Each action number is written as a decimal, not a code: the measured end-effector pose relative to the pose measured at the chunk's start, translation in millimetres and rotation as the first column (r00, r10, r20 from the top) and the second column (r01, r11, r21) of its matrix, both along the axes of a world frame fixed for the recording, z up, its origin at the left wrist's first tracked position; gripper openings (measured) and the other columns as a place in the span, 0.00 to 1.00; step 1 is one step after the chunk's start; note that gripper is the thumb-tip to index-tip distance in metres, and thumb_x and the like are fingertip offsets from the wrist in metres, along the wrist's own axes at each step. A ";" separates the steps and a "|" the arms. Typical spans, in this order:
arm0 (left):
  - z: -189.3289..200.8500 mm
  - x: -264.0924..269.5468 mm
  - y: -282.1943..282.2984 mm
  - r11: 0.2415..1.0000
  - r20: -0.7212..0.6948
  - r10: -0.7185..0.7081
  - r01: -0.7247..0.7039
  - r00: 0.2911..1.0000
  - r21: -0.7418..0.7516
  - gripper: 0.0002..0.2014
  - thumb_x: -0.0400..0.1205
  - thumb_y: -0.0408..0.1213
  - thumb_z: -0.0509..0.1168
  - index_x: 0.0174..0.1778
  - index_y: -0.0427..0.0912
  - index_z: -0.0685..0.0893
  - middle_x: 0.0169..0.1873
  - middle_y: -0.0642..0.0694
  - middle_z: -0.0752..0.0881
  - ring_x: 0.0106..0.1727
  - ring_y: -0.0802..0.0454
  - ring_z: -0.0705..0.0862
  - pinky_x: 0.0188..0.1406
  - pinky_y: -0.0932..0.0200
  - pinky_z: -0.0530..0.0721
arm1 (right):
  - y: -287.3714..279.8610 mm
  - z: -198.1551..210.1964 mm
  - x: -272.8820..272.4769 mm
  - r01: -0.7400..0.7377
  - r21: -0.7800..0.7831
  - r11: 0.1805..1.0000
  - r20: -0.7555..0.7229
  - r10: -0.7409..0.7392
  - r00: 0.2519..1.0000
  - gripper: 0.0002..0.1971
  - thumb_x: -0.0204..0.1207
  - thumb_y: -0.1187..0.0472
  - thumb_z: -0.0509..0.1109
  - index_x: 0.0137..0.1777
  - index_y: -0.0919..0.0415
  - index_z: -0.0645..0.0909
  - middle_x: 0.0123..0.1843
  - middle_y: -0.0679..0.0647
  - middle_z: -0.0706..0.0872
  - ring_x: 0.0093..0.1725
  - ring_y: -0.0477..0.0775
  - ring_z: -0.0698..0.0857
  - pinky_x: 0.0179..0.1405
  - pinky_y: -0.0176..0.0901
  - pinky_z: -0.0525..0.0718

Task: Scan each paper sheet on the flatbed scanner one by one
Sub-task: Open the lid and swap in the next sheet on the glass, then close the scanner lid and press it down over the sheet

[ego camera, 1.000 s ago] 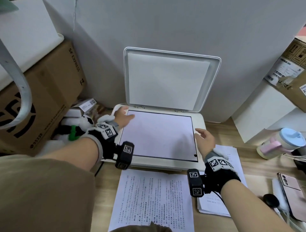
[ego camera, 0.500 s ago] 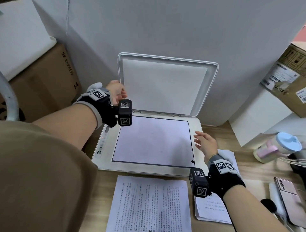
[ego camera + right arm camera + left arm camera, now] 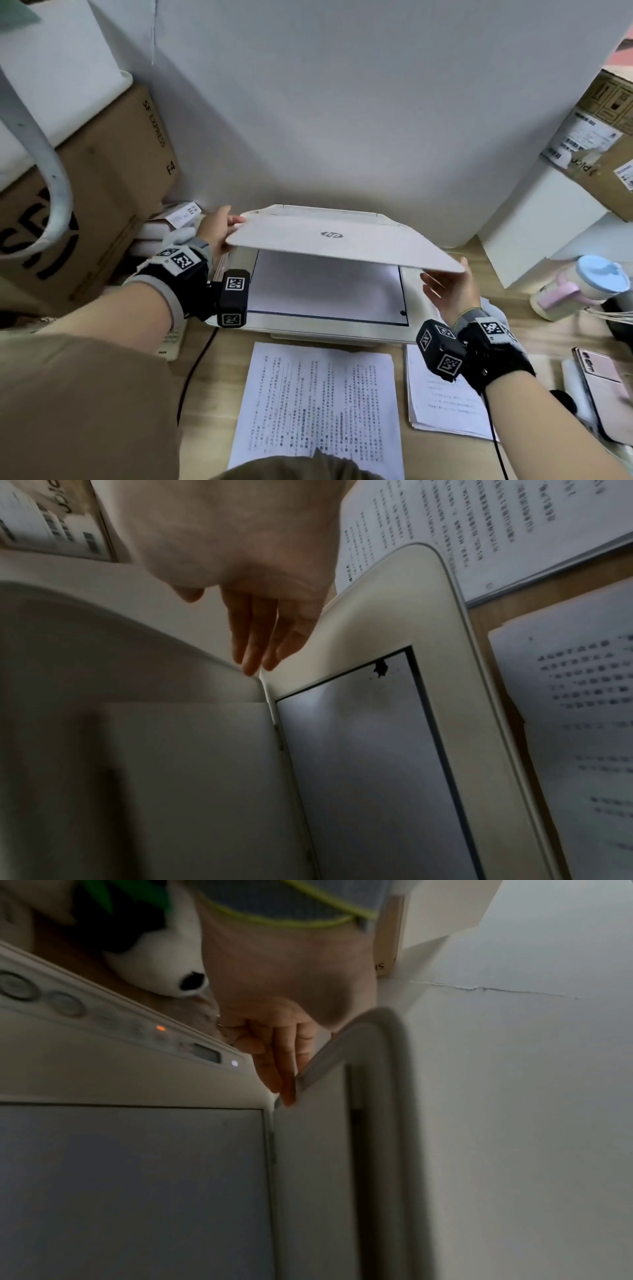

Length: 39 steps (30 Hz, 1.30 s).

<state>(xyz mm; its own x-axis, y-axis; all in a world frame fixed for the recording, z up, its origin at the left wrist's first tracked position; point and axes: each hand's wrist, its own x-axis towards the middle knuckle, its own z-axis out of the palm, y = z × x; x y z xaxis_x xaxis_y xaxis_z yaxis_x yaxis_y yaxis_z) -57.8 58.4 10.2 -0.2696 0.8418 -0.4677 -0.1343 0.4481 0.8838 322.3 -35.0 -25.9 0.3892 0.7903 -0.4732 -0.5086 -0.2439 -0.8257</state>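
Observation:
The white scanner (image 3: 342, 331) stands at the back of the wooden desk with its lid (image 3: 332, 240) halfway down. A blank-side-up sheet (image 3: 325, 291) lies on the glass under it. My left hand (image 3: 219, 229) pinches the lid's left front corner; in the left wrist view its fingers (image 3: 284, 1074) lie under the lid's edge (image 3: 342, 1047). My right hand (image 3: 445, 291) is open, its straight fingers (image 3: 253, 647) touching the underside of the lid's right front corner (image 3: 154, 664). A printed sheet (image 3: 318, 404) lies in front of the scanner, a paper stack (image 3: 442, 404) to its right.
A brown cardboard box (image 3: 102, 192) and small boxes crowd the left; white and brown boxes (image 3: 534, 222) stand at the right. A pink-and-blue bottle (image 3: 582, 287) and a phone (image 3: 603, 387) lie at the right edge. A black cable (image 3: 191, 373) runs down the desk's left side.
The lid stood upright before and has now swung about halfway down. My left hand rose from the glass to the lid's corner; my right hand lifted under the right corner.

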 end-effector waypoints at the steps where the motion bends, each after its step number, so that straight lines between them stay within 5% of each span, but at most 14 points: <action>1: -4.1 -0.7 -7.0 1.000 -0.024 -0.013 0.013 1.000 -0.020 0.20 0.86 0.47 0.50 0.32 0.42 0.77 0.08 0.51 0.76 0.07 0.60 0.69 0.14 0.70 0.64 | -0.9 -0.5 1.1 -0.007 -0.013 1.000 -0.019 0.007 1.000 0.21 0.83 0.41 0.52 0.40 0.54 0.77 0.32 0.51 0.86 0.35 0.49 0.82 0.37 0.40 0.77; 3: -9.2 -0.3 -21.0 0.997 -0.058 -0.053 0.050 0.997 -0.051 0.18 0.86 0.43 0.52 0.30 0.43 0.73 0.06 0.51 0.74 0.05 0.61 0.67 0.09 0.74 0.60 | -4.1 -2.6 3.3 -0.047 -0.063 0.997 -0.003 0.047 0.999 0.18 0.82 0.45 0.59 0.42 0.59 0.78 0.30 0.51 0.85 0.32 0.48 0.81 0.32 0.37 0.79; 6: -17.3 2.5 -30.7 0.994 -0.139 -0.086 0.075 0.987 -0.084 0.14 0.85 0.34 0.53 0.32 0.39 0.74 0.08 0.52 0.77 0.09 0.61 0.73 0.06 0.77 0.60 | -5.6 -9.9 9.2 -0.074 -0.179 0.981 0.218 0.113 0.969 0.08 0.78 0.58 0.68 0.51 0.61 0.81 0.38 0.54 0.84 0.29 0.48 0.82 0.26 0.35 0.78; 9: -25.7 6.2 -38.7 0.981 -0.212 -0.152 0.122 0.965 -0.148 0.09 0.84 0.30 0.53 0.49 0.37 0.79 0.26 0.48 0.83 0.26 0.53 0.78 0.14 0.71 0.68 | -10.3 -14.0 8.2 -0.017 -0.245 0.969 0.447 0.128 0.885 0.09 0.77 0.64 0.70 0.53 0.67 0.85 0.48 0.57 0.83 0.39 0.53 0.81 0.36 0.37 0.78; 12: -38.1 8.9 -38.9 0.977 -0.243 -0.164 0.124 0.956 -0.173 0.13 0.83 0.26 0.55 0.33 0.37 0.74 0.27 0.45 0.75 0.16 0.55 0.76 0.12 0.72 0.69 | -14.3 -17.1 5.7 0.018 -0.273 0.962 0.555 0.143 0.820 0.12 0.75 0.65 0.71 0.57 0.68 0.86 0.47 0.56 0.83 0.37 0.52 0.79 0.41 0.40 0.76; 15: -47.3 9.7 -36.8 0.973 -0.325 -0.166 0.102 0.931 -0.207 0.17 0.83 0.26 0.55 0.27 0.38 0.70 0.24 0.44 0.72 0.19 0.53 0.71 0.16 0.68 0.69 | -14.7 -25.0 6.4 0.025 -0.331 0.943 0.594 0.188 0.782 0.08 0.72 0.63 0.74 0.50 0.64 0.89 0.48 0.55 0.89 0.43 0.53 0.82 0.47 0.38 0.75; 20: -56.5 3.4 -32.5 0.966 -0.395 -0.222 0.145 0.891 -0.216 0.13 0.83 0.32 0.56 0.30 0.43 0.71 0.38 0.39 0.77 0.27 0.53 0.70 0.19 0.65 0.70 | -14.9 -28.1 9.4 0.058 -0.372 0.926 0.620 0.201 0.759 0.04 0.69 0.58 0.77 0.43 0.53 0.87 0.27 0.47 0.83 0.27 0.49 0.76 0.40 0.39 0.75; 24: -54.7 -8.1 -30.1 0.980 -0.453 -0.178 0.114 0.874 -0.166 0.12 0.82 0.32 0.60 0.48 0.30 0.87 0.53 0.32 0.85 0.43 0.40 0.78 0.37 0.56 0.74 | -12.6 -31.2 11.7 0.124 -0.329 0.936 0.614 0.112 0.782 0.08 0.71 0.52 0.74 0.39 0.56 0.86 0.34 0.53 0.85 0.32 0.55 0.79 0.40 0.44 0.78; 26: -54.5 -17.4 -30.3 0.983 -0.476 -0.164 0.106 0.864 -0.147 0.15 0.83 0.32 0.60 0.61 0.29 0.83 0.63 0.31 0.82 0.53 0.42 0.81 0.37 0.59 0.76 | -9.2 -36.4 12.9 0.145 -0.283 0.948 0.578 0.048 0.814 0.09 0.75 0.54 0.69 0.39 0.58 0.84 0.32 0.50 0.84 0.32 0.52 0.79 0.38 0.44 0.77; 28: -57.8 -26.2 -31.6 0.981 -0.496 -0.175 0.105 0.851 -0.166 0.17 0.84 0.32 0.59 0.68 0.30 0.79 0.67 0.31 0.80 0.53 0.47 0.78 0.35 0.64 0.73 | -5.3 -43.5 13.9 0.155 -0.243 0.958 0.557 0.007 0.831 0.08 0.78 0.57 0.65 0.46 0.59 0.84 0.31 0.48 0.82 0.31 0.47 0.77 0.34 0.38 0.73; 31: -65.1 -32.6 -34.1 0.967 -0.491 -0.220 0.120 0.843 -0.227 0.18 0.85 0.33 0.60 0.69 0.28 0.77 0.65 0.32 0.80 0.53 0.48 0.75 0.47 0.62 0.74 | -2.2 -51.5 14.1 0.146 -0.228 0.963 0.546 0.002 0.838 0.09 0.80 0.60 0.62 0.49 0.60 0.83 0.32 0.48 0.81 0.32 0.47 0.77 0.34 0.38 0.72; 34: -75.2 -35.0 -39.2 0.964 -0.461 -0.225 0.128 0.858 -0.233 0.18 0.84 0.33 0.63 0.65 0.24 0.78 0.51 0.36 0.80 0.54 0.44 0.79 0.46 0.63 0.74 | -2.0 -54.5 12.4 0.125 -0.250 0.960 0.554 0.036 0.831 0.09 0.80 0.63 0.60 0.43 0.63 0.81 0.31 0.49 0.78 0.34 0.55 0.75 0.37 0.43 0.72; 37: -80.7 -35.2 -41.4 0.975 -0.473 -0.159 0.064 0.867 -0.211 0.16 0.81 0.39 0.67 0.59 0.29 0.84 0.54 0.33 0.86 0.52 0.42 0.83 0.55 0.54 0.78 | -1.5 -52.7 9.8 0.104 -0.291 0.951 0.555 0.080 0.828 0.15 0.81 0.64 0.61 0.32 0.62 0.76 0.32 0.52 0.77 0.45 0.58 0.73 0.48 0.41 0.69; 39: -79.9 -33.5 -39.2 0.970 -0.463 -0.172 0.068 0.870 -0.233 0.13 0.82 0.41 0.65 0.51 0.34 0.85 0.49 0.35 0.86 0.47 0.42 0.82 0.50 0.55 0.78 | -0.4 -53.8 9.7 0.099 -0.299 0.949 0.561 0.091 0.823 0.12 0.81 0.64 0.60 0.37 0.67 0.77 0.39 0.59 0.78 0.46 0.57 0.72 0.47 0.40 0.68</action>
